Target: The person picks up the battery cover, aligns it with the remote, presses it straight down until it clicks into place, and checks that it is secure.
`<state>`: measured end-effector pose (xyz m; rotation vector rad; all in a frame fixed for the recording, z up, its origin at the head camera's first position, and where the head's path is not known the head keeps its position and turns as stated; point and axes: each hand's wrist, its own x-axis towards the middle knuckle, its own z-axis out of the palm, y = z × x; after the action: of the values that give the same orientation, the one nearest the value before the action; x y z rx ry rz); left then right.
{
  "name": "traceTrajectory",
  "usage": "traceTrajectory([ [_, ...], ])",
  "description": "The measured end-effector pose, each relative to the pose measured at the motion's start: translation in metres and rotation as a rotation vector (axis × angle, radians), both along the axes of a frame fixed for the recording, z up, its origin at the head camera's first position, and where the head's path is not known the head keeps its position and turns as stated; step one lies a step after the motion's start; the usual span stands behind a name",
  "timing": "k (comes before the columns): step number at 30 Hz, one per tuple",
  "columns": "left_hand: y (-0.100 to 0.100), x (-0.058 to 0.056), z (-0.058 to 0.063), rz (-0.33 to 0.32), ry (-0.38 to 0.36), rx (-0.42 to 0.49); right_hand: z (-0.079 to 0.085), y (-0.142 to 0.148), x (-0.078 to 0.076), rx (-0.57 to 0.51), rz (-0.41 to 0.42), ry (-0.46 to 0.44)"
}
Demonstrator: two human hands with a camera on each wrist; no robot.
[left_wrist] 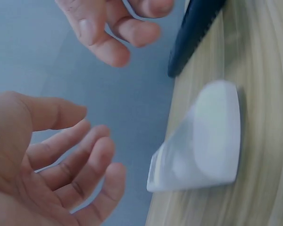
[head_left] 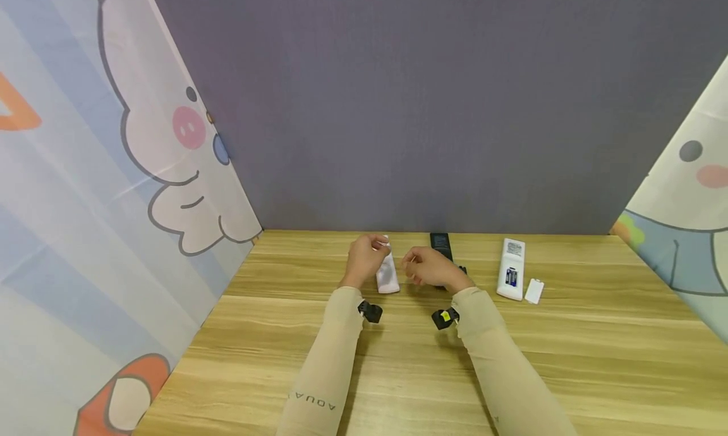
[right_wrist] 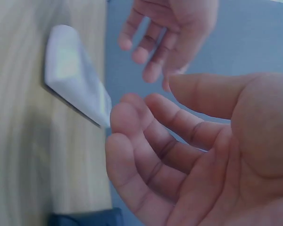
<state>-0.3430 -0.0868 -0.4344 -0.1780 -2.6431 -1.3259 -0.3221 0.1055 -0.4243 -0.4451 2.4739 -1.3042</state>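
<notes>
Left hand [head_left: 366,259] and right hand [head_left: 430,267] are held loosely curled, empty, near the long white plastic remote [head_left: 388,279], steadied flat by the yellowish wooden tabletop [head_left: 406,379].

Shows the right hand [right_wrist: 212,165] large, loosely curled, with the left hand [right_wrist: 177,33] beyond, toward the top; catches a white remote control [right_wrist: 73,70] lying on a wood-grain tabletop [right_wrist: 14,127] (plus a dark object [right_wrist: 87,218], cropped along the bottom).

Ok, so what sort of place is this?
Probably a makeshift work booth: a wood-grain table, a dark panel behind it, and cartoon-print sheets at both sides.
</notes>
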Motion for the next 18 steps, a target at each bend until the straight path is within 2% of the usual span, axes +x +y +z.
traceTrajectory([
  [8,0.010,0.007,0.009,-0.006,0.023,0.159,0.021,0.030,0.002,-0.051,-0.097,0.056],
  [14,0.017,0.009,0.009,-0.016,0.019,0.211,0.028,0.054,0.005,-0.074,-0.166,0.075],
  [18,0.025,0.012,0.006,-0.026,-0.010,0.248,0.028,0.068,0.004,-0.071,-0.202,0.090],
])
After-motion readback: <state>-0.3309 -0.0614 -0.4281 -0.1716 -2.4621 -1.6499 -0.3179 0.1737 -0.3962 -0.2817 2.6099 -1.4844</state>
